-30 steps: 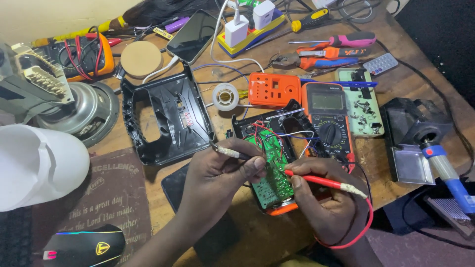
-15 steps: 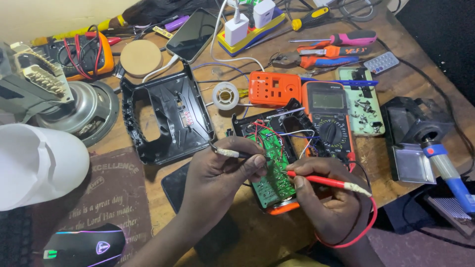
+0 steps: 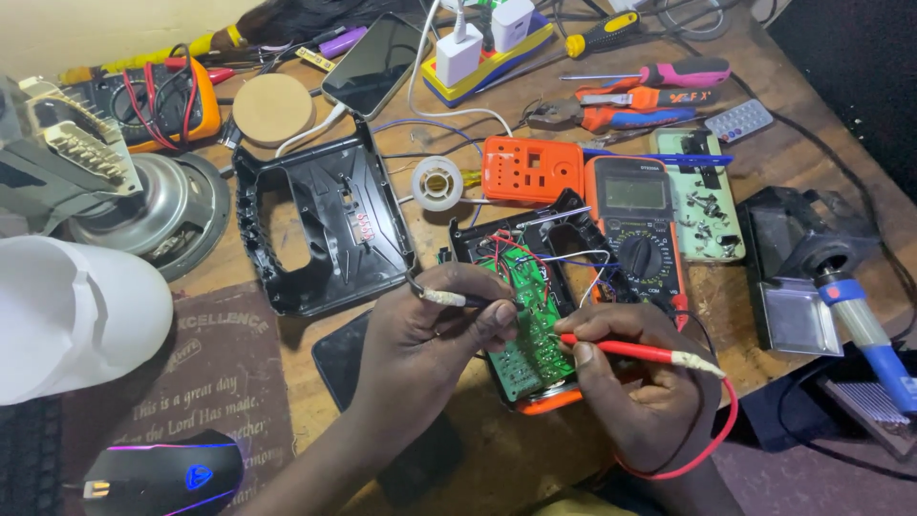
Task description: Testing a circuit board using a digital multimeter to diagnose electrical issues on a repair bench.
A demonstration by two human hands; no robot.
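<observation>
A green circuit board (image 3: 524, 325) lies in an opened orange-edged case near the table's front. My left hand (image 3: 435, 334) pinches a black test probe (image 3: 457, 299), its tip resting on the board's left side. A red test probe (image 3: 630, 351) sits in my right hand (image 3: 638, 382), its tip touching the board's right edge; the red lead loops under my wrist. An orange-and-black multimeter (image 3: 638, 225) lies just behind the board, its dial and screen facing up.
A black plastic housing (image 3: 325, 229) and tape roll (image 3: 437, 182) lie behind my left hand. A soldering iron in its stand (image 3: 831, 277) is at right, a white cap (image 3: 72, 315) and mouse (image 3: 162, 478) at left. Screwdrivers, pliers, phone and chargers crowd the back.
Both hands stay on the board. The probe tips have shifted only slightly along it; nothing else moved.
</observation>
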